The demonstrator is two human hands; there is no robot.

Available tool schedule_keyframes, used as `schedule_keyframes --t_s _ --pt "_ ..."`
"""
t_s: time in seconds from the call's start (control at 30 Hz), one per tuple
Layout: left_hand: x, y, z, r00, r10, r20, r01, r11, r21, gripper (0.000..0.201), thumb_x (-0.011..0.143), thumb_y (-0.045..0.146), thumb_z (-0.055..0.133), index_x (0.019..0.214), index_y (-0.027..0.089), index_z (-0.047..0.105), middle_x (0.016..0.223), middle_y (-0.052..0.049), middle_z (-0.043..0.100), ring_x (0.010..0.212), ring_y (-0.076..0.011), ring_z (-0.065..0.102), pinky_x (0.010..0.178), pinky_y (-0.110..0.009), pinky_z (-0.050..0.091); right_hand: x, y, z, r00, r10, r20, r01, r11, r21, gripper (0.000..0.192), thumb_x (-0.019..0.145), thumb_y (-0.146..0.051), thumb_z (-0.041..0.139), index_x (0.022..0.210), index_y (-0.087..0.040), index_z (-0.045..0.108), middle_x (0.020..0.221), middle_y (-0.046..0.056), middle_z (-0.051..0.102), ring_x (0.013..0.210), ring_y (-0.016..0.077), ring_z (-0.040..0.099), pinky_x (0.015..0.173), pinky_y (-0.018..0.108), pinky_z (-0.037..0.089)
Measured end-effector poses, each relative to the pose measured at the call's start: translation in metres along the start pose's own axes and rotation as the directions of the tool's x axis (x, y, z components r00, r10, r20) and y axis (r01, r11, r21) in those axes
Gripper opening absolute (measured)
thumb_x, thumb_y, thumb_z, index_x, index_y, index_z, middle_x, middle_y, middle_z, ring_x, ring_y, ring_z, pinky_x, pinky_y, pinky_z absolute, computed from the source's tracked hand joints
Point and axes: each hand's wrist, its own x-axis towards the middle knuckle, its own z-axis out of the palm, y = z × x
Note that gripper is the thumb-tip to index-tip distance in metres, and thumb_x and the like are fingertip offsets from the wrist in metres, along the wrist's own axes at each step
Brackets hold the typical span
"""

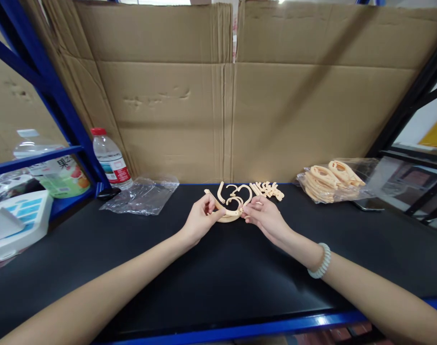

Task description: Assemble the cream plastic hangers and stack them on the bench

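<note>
My left hand (pixel 201 216) and my right hand (pixel 264 216) meet over the black shelf top (pixel 218 278), both pinching a cream curved plastic piece (pixel 228 216) between their fingertips. Just behind it lie loose curved cream pieces (pixel 236 192) and a small row of similar parts (pixel 270 189). A white bead bracelet (pixel 322 261) sits on my right wrist.
A clear bag of cream plastic parts (pixel 329 182) lies at the right. An empty crumpled plastic bag (pixel 141 195) and a water bottle with a red cap (pixel 110 159) are at the left. Cardboard (pixel 218 96) lines the back. Blue rack posts (pixel 56 96) stand on the left.
</note>
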Motion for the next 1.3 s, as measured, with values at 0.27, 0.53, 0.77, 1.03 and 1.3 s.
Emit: schedule_keyframes --t_s 0.27,0.53,0.77,1.03,1.3 --pt "-0.002 -0.002 -0.005 0.906 0.409 0.107 -0.417 0.819 0.394 0.036 0.08 0.023 0.064 0.058 0.018 0.036 0.055 0.006 0.036 0.051 -0.0085 0.035 0.05 -0.022 0.032 0.007 -0.003 -0.01 0.994 0.054 0.094 -0.06 0.996 0.068 0.043 0.057 -0.02 0.083 0.093 -0.017 0.06 0.072 -0.001 0.065 0.069 0.0117 0.063 0.076 0.029 0.051" --pt "-0.008 -0.003 -0.004 0.668 0.704 0.242 -0.7 0.484 0.524 0.034 0.087 0.014 0.054 0.056 0.019 0.04 0.054 0.003 0.042 0.059 -0.0126 0.05 0.057 -0.026 0.042 0.01 -0.015 -0.02 0.919 0.263 0.293 -0.263 0.964 -0.041 0.019 0.064 -0.023 0.081 0.071 -0.014 0.066 0.077 0.002 0.065 0.075 0.0114 0.062 0.076 0.024 0.052" --pt "-0.008 -0.006 -0.004 0.622 0.734 0.274 -0.74 0.435 0.514 0.032 0.086 0.01 0.054 0.058 0.019 0.041 0.058 0.003 0.05 0.057 -0.0112 0.049 0.058 -0.026 0.044 0.005 -0.018 -0.018 0.864 0.328 0.382 -0.324 0.943 -0.078 0.023 0.07 -0.027 0.079 0.081 -0.013 0.064 0.088 0.008 0.07 0.087 0.019 0.069 0.087 0.033 0.053" --pt "-0.007 -0.008 -0.005 0.57 0.762 0.307 -0.775 0.376 0.508 0.024 0.085 0.007 0.055 0.065 0.019 0.049 0.06 0.003 0.052 0.061 -0.0112 0.048 0.061 -0.026 0.046 0.005 -0.018 -0.016 0.874 0.345 0.343 -0.342 0.937 -0.07 0.021 0.072 -0.026 0.077 0.081 -0.012 0.064 0.09 0.012 0.072 0.084 0.0218 0.071 0.079 0.03 0.055" --pt "-0.011 -0.011 -0.006 0.614 0.72 0.325 -0.748 0.398 0.532 0.025 0.087 0.012 0.054 0.063 0.02 0.052 0.062 0.001 0.059 0.071 -0.0149 0.061 0.07 -0.031 0.052 0.002 -0.018 -0.011 0.905 0.309 0.292 -0.296 0.951 -0.088 0.019 0.07 -0.027 0.078 0.075 -0.013 0.065 0.082 0.009 0.072 0.077 0.0177 0.071 0.073 0.026 0.056"
